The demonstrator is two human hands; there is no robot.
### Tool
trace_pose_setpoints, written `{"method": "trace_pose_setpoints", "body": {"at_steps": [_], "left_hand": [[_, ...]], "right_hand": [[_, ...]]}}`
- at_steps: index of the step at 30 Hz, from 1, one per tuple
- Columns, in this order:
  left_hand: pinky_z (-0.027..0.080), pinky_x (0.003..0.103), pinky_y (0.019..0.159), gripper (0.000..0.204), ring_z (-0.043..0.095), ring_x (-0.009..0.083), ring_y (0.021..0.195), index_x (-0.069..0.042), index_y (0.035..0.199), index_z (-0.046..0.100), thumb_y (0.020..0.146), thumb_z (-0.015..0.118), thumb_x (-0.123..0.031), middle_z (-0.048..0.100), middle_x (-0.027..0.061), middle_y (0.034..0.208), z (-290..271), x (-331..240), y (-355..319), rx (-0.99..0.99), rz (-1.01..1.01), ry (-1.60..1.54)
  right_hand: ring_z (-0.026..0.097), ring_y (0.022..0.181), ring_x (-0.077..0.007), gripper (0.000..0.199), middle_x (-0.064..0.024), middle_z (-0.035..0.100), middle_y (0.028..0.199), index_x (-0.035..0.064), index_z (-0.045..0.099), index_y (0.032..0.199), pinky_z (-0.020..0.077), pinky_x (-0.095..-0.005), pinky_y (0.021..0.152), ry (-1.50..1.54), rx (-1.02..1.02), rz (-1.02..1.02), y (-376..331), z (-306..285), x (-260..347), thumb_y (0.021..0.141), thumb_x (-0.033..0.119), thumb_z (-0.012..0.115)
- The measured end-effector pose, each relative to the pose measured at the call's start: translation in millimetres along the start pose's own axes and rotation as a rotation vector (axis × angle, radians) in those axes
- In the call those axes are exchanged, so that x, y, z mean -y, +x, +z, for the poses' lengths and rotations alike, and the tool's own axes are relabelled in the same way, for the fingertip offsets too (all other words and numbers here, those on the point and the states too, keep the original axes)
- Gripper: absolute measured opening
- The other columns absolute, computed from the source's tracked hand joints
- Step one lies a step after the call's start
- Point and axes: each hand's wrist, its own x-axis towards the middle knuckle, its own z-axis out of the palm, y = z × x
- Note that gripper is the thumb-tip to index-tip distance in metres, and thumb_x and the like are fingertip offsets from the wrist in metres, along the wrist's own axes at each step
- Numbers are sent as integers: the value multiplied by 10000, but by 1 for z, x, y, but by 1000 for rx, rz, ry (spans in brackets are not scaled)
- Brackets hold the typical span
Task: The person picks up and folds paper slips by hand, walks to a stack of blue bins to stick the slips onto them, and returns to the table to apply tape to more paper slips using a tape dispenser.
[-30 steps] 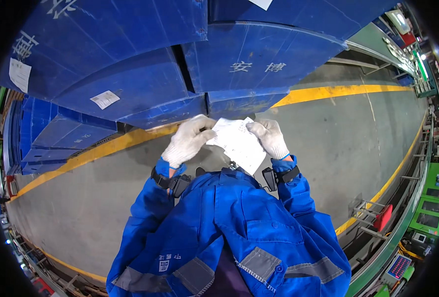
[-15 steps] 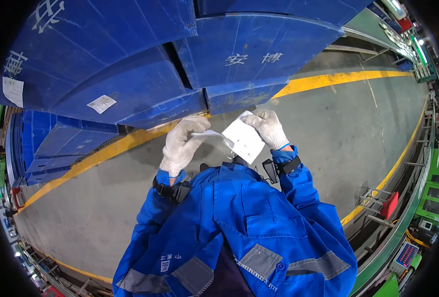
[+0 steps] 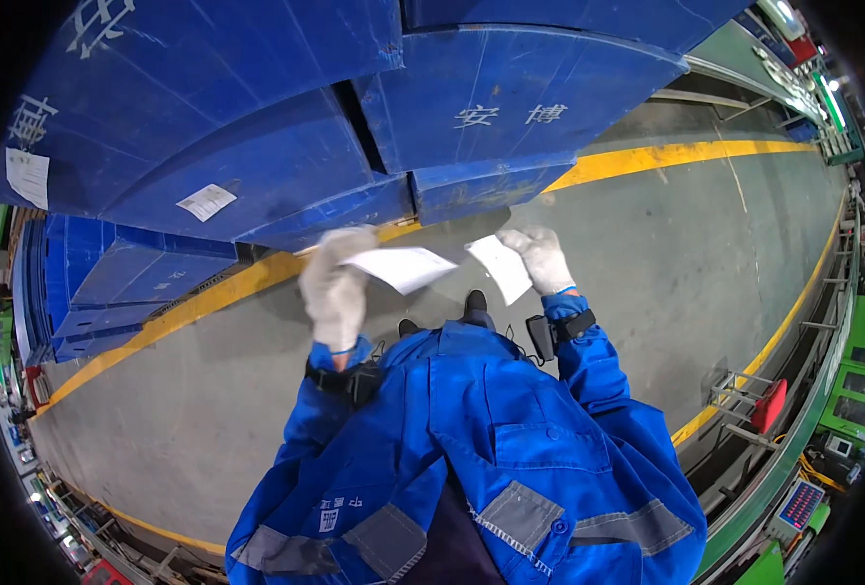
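Head view: looks straight down over the person's chest and arms onto a workshop floor.
Crates: big blue crates (image 3: 511, 107) fill the upper half, stacked side by side, with a smaller blue stack (image 3: 130, 283) at the left.
Floor: grey concrete (image 3: 667, 244), crossed by a yellow line (image 3: 198, 304) that runs along the foot of the crates and out to the upper right.
Jacket: blue work jacket (image 3: 491, 458) with grey patches fills the lower middle; both sleeves reach up toward the crates.
Shoes: two dark toe caps (image 3: 475, 304) show just above the collar, between the hands.
Labels: a white label (image 3: 205, 201) is stuck on one crate face, another white label (image 3: 28, 175) sits on the far-left crate.
Left hand: white-gloved left hand (image 3: 336, 285) is closed on the left edge of a white sheet (image 3: 403, 267), which juts out to the right, nearly flat.
Right hand: white-gloved right hand (image 3: 542, 257) pinches the top corner of a second white slip (image 3: 500, 267), which hangs down and left from the fingers.
Papers: the two pieces are held apart, close to each other, above the floor just in front of the crates.
Wrists: a dark strap (image 3: 559, 330) wraps the right wrist.
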Motion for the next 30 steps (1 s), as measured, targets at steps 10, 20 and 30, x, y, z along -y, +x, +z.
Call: {"method": "trace_pose_setpoints", "body": {"at_steps": [10, 20, 30], "left_hand": [[543, 409, 1025, 481, 695, 273, 1208, -12, 1511, 516, 1048, 646, -27, 707, 150, 1326, -122, 63, -16, -679, -630, -137], [571, 343, 760, 300, 690, 213, 882, 28, 1289, 629, 1014, 689, -76, 724, 113, 1136, -145, 243, -62, -940, -535, -674], [561, 343, 656, 193, 709, 169, 784, -62, 1208, 647, 1022, 681, -100, 752, 64, 1063, -158, 468, -80, -1262, -679, -764]], "right_hand": [[573, 684, -153, 381, -77, 693, 786, -79, 725, 869, 481, -354, 638, -231, -255, -167, -3, -36, -54, 932, 294, 777], [652, 747, -116, 294, -57, 756, 894, -67, 772, 1022, 540, -296, 665, -244, -139, 65, -35, -24, -115, 1003, 224, 739], [690, 795, -141, 262, -70, 782, 927, -73, 780, 1055, 578, -305, 728, -419, -152, 159, -22, -60, -189, 990, 177, 739]]}}
